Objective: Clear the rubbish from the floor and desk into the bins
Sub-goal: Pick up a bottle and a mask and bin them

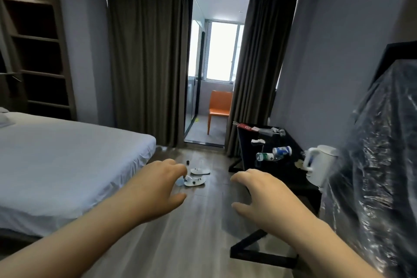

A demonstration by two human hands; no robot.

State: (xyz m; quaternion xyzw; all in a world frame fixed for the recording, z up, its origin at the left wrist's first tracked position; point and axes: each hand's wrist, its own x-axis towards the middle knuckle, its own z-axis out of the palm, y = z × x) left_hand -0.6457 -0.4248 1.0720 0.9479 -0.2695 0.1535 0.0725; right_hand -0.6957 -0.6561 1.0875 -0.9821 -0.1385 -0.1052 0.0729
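a bed covered with a white sheet is seen at the left, and wooden shelves are set against the wall behind it. at the far end a left curtain and a right curtain, both dark, are drawn apart. through the gap an orange chair is seen below a bright window. at the right a white kettle is placed just beside a tall object wrapped in clear plastic sheet.

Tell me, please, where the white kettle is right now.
In the head view the white kettle stands on the right, at the near end of the black desk, between the two lying bottles and the plastic-covered furniture.
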